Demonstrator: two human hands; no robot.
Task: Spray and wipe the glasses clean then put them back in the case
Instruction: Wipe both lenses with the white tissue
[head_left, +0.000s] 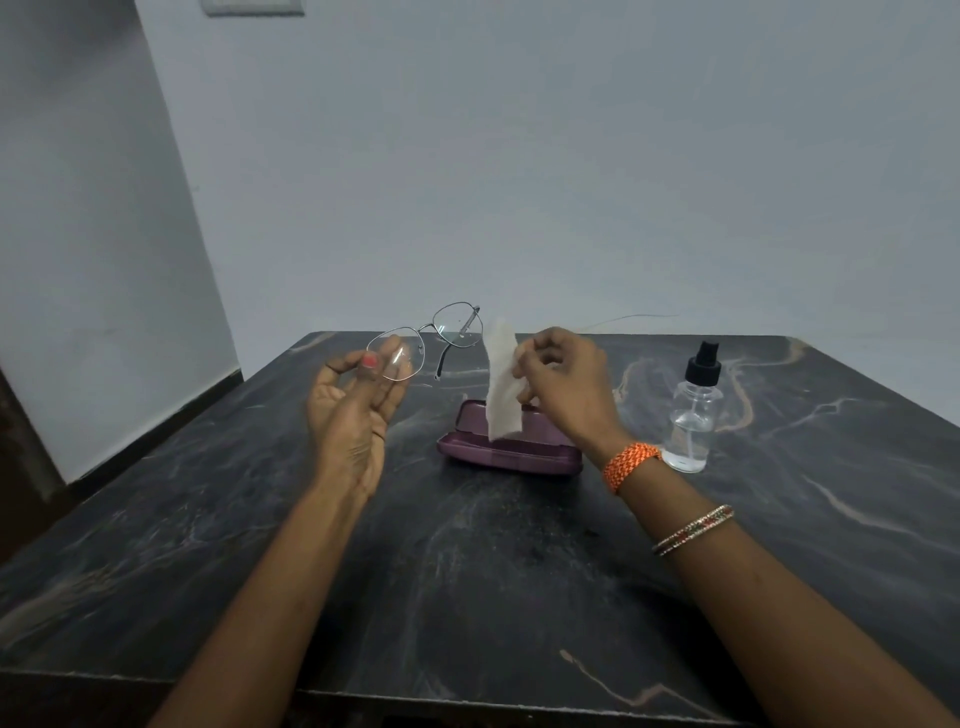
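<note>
My left hand (353, 410) holds thin metal-framed glasses (431, 338) up above the table, pinching the left lens between thumb and fingers. My right hand (561, 384) is raised beside them, to the right, and grips a pale cleaning cloth (501, 384) that hangs down in front of the case. The purple glasses case (509, 452) lies open on the dark marble table (467, 571), right below the cloth. A clear spray bottle (693, 415) with a black nozzle stands upright to the right of the case.
A pale wall rises right behind the table's far edge. The table's front edge runs along the bottom of the view. Dark floor and a skirting board show at the left.
</note>
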